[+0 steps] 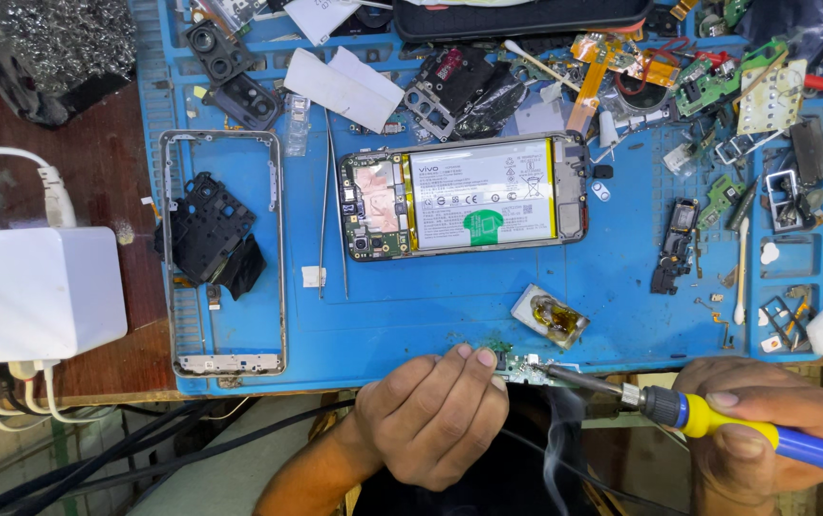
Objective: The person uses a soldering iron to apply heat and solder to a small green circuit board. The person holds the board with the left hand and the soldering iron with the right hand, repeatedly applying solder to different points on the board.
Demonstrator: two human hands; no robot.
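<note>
A blue rubber work mat covers the desk, an opened phone with exposed battery lying mid-mat. At its near edge, the left hand pinches a small green circuit board; the right hand grips a yellow-and-blue soldering iron, tip on the board.

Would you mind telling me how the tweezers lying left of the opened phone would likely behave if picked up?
The tweezers look thin and metal, so probably light and stiff, springing if squeezed. Their fine points may snag the blue mat. Lying flat, they should slide, not roll.
</note>
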